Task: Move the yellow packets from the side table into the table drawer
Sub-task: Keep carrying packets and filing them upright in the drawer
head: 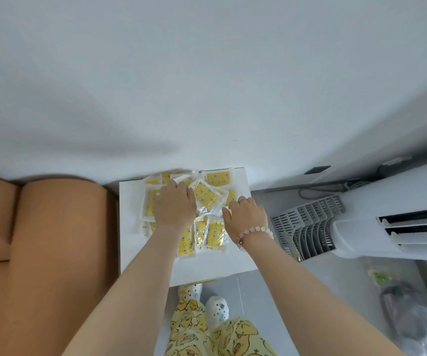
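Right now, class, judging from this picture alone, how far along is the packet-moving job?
Done: nothing visibly; the yellow packets lie heaped on the side table. In hand: left hand and right hand touch them. Left: seemingly every packet; no drawer is in view.

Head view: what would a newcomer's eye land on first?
A heap of yellow packets on the white side table, centre frame, with the left hand and right hand both on it. A tan sofa fills the left; a pink bead bracelet circles the right wrist.
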Demonstrator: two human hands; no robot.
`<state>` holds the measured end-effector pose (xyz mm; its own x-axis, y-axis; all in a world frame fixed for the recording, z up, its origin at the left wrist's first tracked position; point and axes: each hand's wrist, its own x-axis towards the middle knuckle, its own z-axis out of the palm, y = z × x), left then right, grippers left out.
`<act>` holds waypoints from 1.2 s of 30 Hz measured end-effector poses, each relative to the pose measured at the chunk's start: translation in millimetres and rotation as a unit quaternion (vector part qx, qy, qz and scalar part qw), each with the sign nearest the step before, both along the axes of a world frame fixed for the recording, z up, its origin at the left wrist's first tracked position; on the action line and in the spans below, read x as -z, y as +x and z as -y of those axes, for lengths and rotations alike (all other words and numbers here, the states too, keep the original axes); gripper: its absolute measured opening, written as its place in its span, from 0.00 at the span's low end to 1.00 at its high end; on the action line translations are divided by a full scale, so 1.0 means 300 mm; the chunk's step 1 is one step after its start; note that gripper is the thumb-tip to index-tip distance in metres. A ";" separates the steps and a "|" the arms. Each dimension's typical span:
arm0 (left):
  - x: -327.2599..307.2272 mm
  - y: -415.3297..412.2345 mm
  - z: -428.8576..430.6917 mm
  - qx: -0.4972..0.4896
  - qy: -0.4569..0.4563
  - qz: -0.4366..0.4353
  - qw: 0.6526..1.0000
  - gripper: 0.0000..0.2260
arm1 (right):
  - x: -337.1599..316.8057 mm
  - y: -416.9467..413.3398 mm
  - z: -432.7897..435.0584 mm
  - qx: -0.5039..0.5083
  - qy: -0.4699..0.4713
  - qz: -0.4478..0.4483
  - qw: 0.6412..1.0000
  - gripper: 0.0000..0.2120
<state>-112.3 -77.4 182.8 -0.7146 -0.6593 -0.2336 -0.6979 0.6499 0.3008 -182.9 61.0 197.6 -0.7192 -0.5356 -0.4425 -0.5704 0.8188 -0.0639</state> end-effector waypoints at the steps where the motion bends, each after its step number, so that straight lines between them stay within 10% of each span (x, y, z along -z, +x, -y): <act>1: 0.020 -0.005 0.005 -0.011 0.007 0.004 1.000 0.15 | 0.026 0.003 -0.009 0.002 0.008 0.008 1.000 0.21; 23: 0.553 0.070 -0.233 -0.286 0.263 0.096 0.917 0.16 | 0.590 0.057 -0.142 0.194 0.118 0.209 0.951 0.23; 36: 0.609 0.016 -0.368 -0.317 0.168 0.044 0.932 0.32 | 0.658 0.068 -0.120 0.401 -0.018 0.301 0.865 0.26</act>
